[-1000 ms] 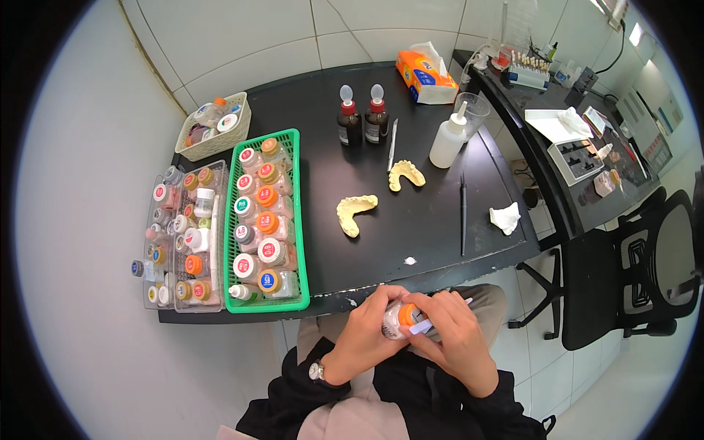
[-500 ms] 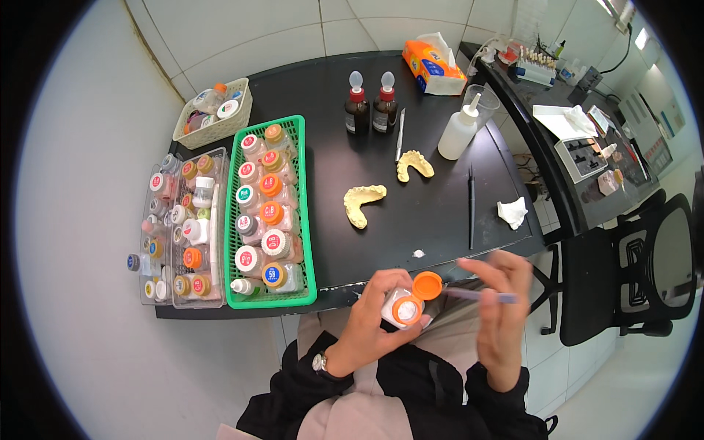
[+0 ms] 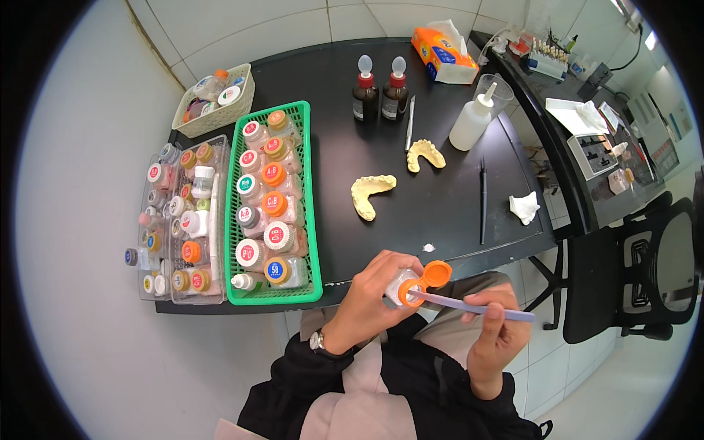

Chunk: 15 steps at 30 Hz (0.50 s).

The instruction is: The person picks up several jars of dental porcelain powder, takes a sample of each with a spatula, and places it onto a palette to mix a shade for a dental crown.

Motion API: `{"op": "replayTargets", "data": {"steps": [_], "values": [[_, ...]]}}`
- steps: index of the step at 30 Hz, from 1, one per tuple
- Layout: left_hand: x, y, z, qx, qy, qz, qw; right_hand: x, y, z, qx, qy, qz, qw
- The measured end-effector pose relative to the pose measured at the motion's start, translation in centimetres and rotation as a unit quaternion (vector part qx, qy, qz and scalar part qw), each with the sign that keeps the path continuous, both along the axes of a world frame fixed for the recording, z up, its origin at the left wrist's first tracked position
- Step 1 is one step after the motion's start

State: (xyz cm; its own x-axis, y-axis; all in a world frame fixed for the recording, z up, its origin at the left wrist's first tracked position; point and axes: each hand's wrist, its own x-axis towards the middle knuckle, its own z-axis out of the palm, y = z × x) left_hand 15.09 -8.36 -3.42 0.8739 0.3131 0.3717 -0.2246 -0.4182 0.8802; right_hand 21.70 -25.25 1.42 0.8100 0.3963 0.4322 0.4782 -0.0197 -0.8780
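My left hand (image 3: pixel 370 299) is wrapped round a small clear jar (image 3: pixel 397 286) with white contents, held tilted off the table's front edge. Its orange flip cap (image 3: pixel 438 273) stands open, hinged beside the orange mouth. A flat, pale purple spatula (image 3: pixel 477 307) is gripped between the thumb and fingers of my right hand (image 3: pixel 499 339). The far tip of that spatula reaches into the jar's mouth. Two cream dental arch casts lie on the black table beyond my hands, one nearer on the left (image 3: pixel 370 195) and one farther right (image 3: pixel 425 155).
A green basket (image 3: pixel 315 257) full of capped jars stands left, next to clear trays (image 3: pixel 220 220) of more jars. Two dark dropper bottles (image 3: pixel 365 101), a white squeeze bottle (image 3: pixel 470 126) and a tissue box (image 3: pixel 444 57) stand behind. A black-handled tool (image 3: pixel 483 205) and crumpled tissue (image 3: pixel 523 208) lie right.
My right hand has swung the spatula's tip from beside the jar into its mouth. My left hand still holds the jar, and the view has shifted slightly.
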Motion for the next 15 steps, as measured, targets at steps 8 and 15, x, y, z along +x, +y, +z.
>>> {"op": "replayTargets", "data": {"steps": [8, 15], "values": [[0.1, 0.3, -0.3, -0.01, -0.01, -0.008, 1.0, -1.1, 1.4, -0.9, -0.03, 0.011, 0.024, 0.999], [0.2, 0.3, -0.2, -0.018, -0.007, -0.008, 1.0, -1.4, 1.9, -1.1, -0.013, 0.026, 0.029, 0.999]]}}
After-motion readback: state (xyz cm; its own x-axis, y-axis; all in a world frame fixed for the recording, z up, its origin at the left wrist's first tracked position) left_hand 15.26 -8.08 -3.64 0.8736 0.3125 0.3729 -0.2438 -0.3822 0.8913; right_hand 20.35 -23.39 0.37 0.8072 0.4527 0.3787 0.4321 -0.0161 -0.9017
